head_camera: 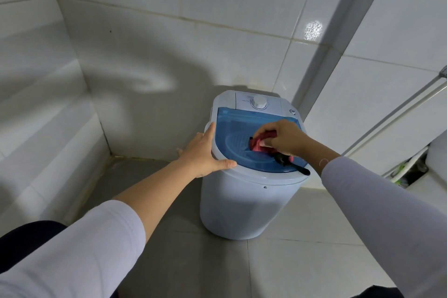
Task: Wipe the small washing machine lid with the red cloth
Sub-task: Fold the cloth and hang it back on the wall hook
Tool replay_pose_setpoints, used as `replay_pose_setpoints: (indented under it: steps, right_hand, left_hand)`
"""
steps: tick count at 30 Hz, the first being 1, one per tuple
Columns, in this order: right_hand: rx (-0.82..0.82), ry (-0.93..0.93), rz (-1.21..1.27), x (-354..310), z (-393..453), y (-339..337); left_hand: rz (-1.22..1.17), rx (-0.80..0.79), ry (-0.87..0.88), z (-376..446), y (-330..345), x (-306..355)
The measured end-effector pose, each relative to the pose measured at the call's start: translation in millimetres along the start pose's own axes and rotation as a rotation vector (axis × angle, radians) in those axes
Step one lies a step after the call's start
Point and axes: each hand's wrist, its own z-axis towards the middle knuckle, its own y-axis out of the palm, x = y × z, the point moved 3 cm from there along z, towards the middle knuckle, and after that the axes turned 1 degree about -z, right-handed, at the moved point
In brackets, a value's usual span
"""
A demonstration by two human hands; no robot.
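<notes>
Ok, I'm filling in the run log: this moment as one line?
stage: wiping | right hand: pressing red cloth on blue lid | left hand: open, bracing washing machine rim

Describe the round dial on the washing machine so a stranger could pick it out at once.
In the tiled corner stands a small white tub-shaped washing machine with a translucent blue plastic lid. Behind the lid, along the machine's back edge, runs a white control panel. The round white dial sits at its middle, raised and much larger than the small round button to its right.
</notes>
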Motion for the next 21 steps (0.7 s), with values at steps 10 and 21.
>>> replay_pose_setpoints:
  steps: [10, 21]
  right_hand:
    - [0.082, 0.112, 0.632, 10, -11, -3]
    - [0.024, 0.084, 0.935, 8, -15, -15]
  left_hand:
    - [0.032, -0.019, -0.019, 7, -5, 17]
    - [-0.184, 0.424, 0.368, -1, -31, 80]
